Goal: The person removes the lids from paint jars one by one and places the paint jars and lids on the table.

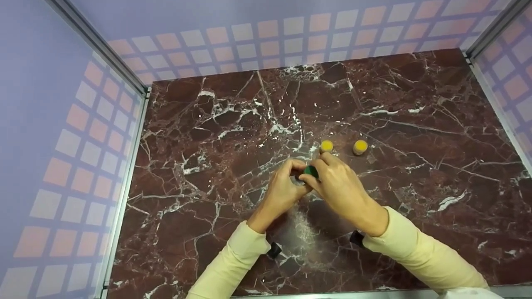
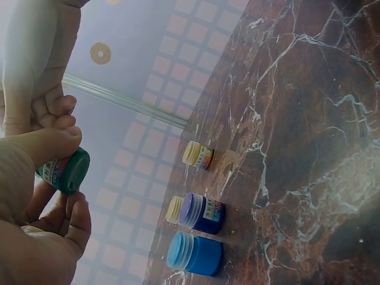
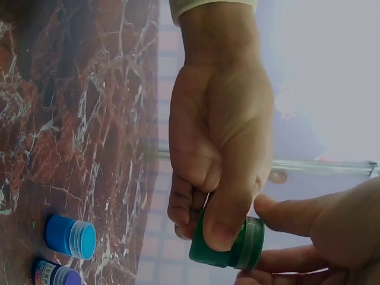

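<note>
Counting one small round green plastic jar [image 3: 205,252], two small round pale jars with yellow lids [image 1: 360,146], one dark blue cylindrical jar with a purple lid [image 2: 209,215] and one bright blue cylindrical jar with a lighter blue lid [image 2: 205,256]; making five jars in total. Counting two hands, both engaged with the green jar.

Checking labels: seeing coloured printed bands on the green jar, on one yellow-lidded jar and on the purple-lidded jar. Making out marks like lettering, but finding them too small and blurred to read.

Examining the green jar: showing deep green along the body, a ridged translucent band round the lid, and a green top in the head view. Pointing lid upward and base downward, between the two hands, above the dark red marbled surface [image 1: 178,232].

Gripping the jar's body with left hand [image 1: 279,191], thumb across the side and fingers bent round it. Pinching the lid with right hand [image 1: 338,182], partly closed, thumb and fingertips at the rim.

Standing upright on the surface: the other four jars. In the head view, seeing one yellow lid just beyond the right hand, the second farther right. In the left wrist view, seeing purple-lidded and bright blue jars side by side; cannot tell whether touching.
</note>
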`<state>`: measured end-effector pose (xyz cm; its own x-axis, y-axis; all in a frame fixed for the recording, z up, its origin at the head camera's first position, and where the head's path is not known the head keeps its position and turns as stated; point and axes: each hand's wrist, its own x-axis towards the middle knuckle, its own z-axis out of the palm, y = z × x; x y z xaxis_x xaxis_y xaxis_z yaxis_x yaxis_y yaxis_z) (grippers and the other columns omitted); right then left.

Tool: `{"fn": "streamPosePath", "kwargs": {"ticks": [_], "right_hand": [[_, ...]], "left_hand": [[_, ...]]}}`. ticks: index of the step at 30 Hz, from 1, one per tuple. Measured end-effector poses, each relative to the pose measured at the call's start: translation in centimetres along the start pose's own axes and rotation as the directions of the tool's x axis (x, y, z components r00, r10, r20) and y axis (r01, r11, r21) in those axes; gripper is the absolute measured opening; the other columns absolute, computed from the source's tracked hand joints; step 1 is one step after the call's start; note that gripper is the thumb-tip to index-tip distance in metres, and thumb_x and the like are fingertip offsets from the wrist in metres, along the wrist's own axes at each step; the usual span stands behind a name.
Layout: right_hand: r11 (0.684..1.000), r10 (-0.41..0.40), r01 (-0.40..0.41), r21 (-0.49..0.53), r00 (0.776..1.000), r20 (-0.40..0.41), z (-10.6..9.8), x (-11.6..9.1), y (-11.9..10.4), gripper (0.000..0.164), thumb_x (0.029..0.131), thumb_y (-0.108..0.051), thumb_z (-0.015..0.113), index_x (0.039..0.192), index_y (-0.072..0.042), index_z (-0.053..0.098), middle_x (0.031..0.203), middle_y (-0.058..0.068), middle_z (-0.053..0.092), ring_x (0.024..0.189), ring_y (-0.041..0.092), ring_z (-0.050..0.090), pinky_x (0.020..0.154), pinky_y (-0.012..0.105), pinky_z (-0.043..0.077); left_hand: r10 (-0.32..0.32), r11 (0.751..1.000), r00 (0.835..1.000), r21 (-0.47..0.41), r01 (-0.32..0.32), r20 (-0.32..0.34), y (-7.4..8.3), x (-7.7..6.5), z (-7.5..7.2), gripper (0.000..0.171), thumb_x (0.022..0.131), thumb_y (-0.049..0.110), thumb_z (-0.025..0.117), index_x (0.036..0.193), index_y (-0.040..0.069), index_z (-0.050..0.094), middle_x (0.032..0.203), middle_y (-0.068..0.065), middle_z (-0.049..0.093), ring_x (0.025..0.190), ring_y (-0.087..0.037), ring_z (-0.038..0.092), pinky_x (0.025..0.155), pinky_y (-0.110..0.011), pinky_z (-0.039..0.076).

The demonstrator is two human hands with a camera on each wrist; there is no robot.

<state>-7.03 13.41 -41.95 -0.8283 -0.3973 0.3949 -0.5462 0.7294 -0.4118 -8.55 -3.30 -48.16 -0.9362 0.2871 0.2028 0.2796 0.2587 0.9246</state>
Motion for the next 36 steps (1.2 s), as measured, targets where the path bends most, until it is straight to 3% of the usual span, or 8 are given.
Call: {"fn": "streamPosePath", "kwargs": {"ticks": [5,10,18,23,30,36], "right_hand": [[1.000,-0.004,0.004,-0.013,0.999,0.050,-0.1,0.1,-0.2,0.023,0.091,-0.011,0.080,0.092,0.008,0.067,0.085,0.012,0.055,0.069,0.026,0.054,0.059,0.040,0.053],[0.998,-0.065,0.067,-0.018,0.991,0.118,-0.3,0.0,0.1,0.018,0.090,-0.005,0.079,0.095,0.007,0.067,0.088,0.012,0.054,0.075,0.026,0.055,0.066,0.038,0.054],[0.984,-0.170,0.158,0.084,0.969,0.177,-1.1,0.1,0.9,0.042,0.086,0.002,0.079,0.127,0.004,0.069,0.106,0.010,0.063,0.098,0.025,0.059,0.085,0.036,0.057],[0.976,-0.200,0.176,0.129,0.958,0.204,-1.2,0.1,1.2,0.042,0.086,0.006,0.077,0.128,0.005,0.068,0.114,0.010,0.065,0.104,0.023,0.059,0.089,0.033,0.056],[0.968,-0.219,0.189,0.167,0.957,0.191,-1.2,0.2,1.6,0.040,0.082,0.007,0.080,0.121,0.006,0.071,0.120,0.014,0.067,0.109,0.027,0.061,0.091,0.037,0.057],[0.977,-0.173,0.151,0.148,0.974,0.146,-1.1,0.2,1.4,0.041,0.088,-0.009,0.082,0.126,0.001,0.070,0.123,0.014,0.065,0.111,0.027,0.061,0.095,0.038,0.055]], "left_hand": [[-0.030,1.000,1.000,0.009,0.030,0.004,0.0,0.0,-0.1,0.037,0.079,0.000,0.082,0.111,0.000,0.064,0.114,-0.011,0.068,0.099,-0.020,0.066,0.091,-0.039,0.056],[-0.038,0.999,0.999,-0.007,0.038,0.020,0.0,-0.2,0.0,0.037,0.080,-0.002,0.080,0.112,-0.002,0.064,0.112,-0.016,0.070,0.098,-0.033,0.068,0.090,-0.050,0.056],[-0.059,0.998,0.997,-0.008,0.059,0.039,0.1,-0.3,-0.2,0.038,0.079,0.001,0.084,0.112,0.001,0.065,0.114,-0.014,0.069,0.101,-0.037,0.066,0.091,-0.047,0.055],[-0.047,0.999,0.998,0.017,0.046,0.033,0.0,-0.3,-0.3,0.040,0.079,0.004,0.086,0.112,0.001,0.064,0.116,-0.011,0.069,0.103,-0.028,0.067,0.094,-0.037,0.054],[-0.033,0.998,0.999,0.057,0.031,0.030,-0.1,-0.3,-0.3,0.043,0.079,0.004,0.087,0.115,0.000,0.064,0.117,-0.011,0.070,0.106,-0.023,0.066,0.098,-0.032,0.052],[0.002,1.000,0.999,0.011,-0.002,0.032,-0.1,-0.1,-0.3,0.041,0.080,0.001,0.083,0.114,-0.001,0.062,0.117,-0.014,0.068,0.104,-0.033,0.066,0.095,-0.043,0.054]]}}
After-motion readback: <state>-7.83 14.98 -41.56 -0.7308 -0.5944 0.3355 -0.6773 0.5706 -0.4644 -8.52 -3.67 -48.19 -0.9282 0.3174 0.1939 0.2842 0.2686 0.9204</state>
